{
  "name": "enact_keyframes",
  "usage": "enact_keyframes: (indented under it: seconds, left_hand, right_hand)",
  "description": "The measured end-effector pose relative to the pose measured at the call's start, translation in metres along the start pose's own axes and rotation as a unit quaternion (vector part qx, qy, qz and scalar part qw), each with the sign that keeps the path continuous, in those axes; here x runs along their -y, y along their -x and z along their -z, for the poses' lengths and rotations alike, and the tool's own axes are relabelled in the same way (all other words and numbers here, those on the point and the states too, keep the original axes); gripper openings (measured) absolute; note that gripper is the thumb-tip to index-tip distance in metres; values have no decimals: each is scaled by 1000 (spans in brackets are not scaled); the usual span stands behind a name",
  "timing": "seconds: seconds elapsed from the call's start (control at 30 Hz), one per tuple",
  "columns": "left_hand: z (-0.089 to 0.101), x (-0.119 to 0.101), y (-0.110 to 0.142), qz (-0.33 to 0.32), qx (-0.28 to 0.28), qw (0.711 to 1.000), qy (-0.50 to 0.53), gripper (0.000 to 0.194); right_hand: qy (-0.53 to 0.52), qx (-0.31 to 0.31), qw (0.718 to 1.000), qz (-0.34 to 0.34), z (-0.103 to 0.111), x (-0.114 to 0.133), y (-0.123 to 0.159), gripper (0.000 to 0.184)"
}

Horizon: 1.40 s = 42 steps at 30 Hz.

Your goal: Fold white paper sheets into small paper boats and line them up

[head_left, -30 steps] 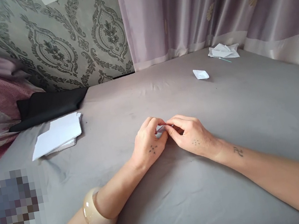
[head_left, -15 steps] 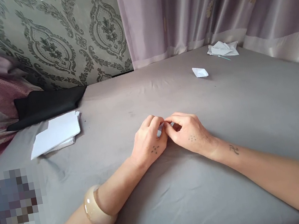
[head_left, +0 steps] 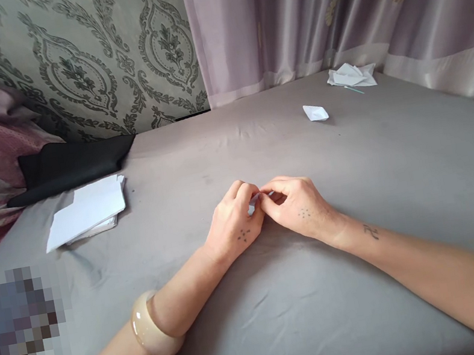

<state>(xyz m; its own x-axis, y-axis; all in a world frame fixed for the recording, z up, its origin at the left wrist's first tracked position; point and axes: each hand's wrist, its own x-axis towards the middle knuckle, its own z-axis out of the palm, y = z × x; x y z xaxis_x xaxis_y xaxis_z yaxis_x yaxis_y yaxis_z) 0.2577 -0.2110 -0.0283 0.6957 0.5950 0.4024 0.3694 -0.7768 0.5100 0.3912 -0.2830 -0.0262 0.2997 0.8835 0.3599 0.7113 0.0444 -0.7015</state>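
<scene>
My left hand and my right hand meet fingertip to fingertip above the grey sheet. Between them they pinch a small piece of folded white paper. Only a sliver of it shows inside the curl of the left fingers, so its full shape is hidden. Thumb and forefinger of each hand are closed on it. A pale bangle circles my left forearm.
White paper sheets lie stacked at the left, beside a black cloth. Farther off at the right are a folded paper boat, a pile of white papers and a thin teal stick. Curtains hang behind.
Both hands stay together on the folded paper, with slight finger movement that hides more of it. The whole scene has shifted a little up and left as the head view moved.
</scene>
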Motion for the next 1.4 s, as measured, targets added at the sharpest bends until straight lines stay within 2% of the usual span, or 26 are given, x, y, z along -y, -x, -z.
enact_keyframes:
  seconds: [0.37,0.63,0.77,0.9,1.17,1.27,1.4]
  left_hand:
    - [1,-4,-1,33,24,999,-17,7]
    - [0,-4,0,34,-7,999,20,7]
    - [3,-3,-1,50,-14,997,59,18]
    - [5,-1,0,78,-5,993,93,29]
    - [10,4,3,91,29,989,111,27]
    - [11,3,3,94,47,990,94,28]
    - [12,6,3,118,44,990,66,25]
  right_hand:
    - [14,-3,999,-42,0,7,-1,18]
    - [-25,15,996,-89,4,1,-6,18]
    - [-35,25,994,-104,6,0,-6,20]
    - [-46,19,996,-71,5,-3,-5,25]
    - [-12,44,998,34,7,-10,-3,28]
    - [40,74,994,63,10,-10,-1,32]
    - [163,100,977,95,12,-7,3,34]
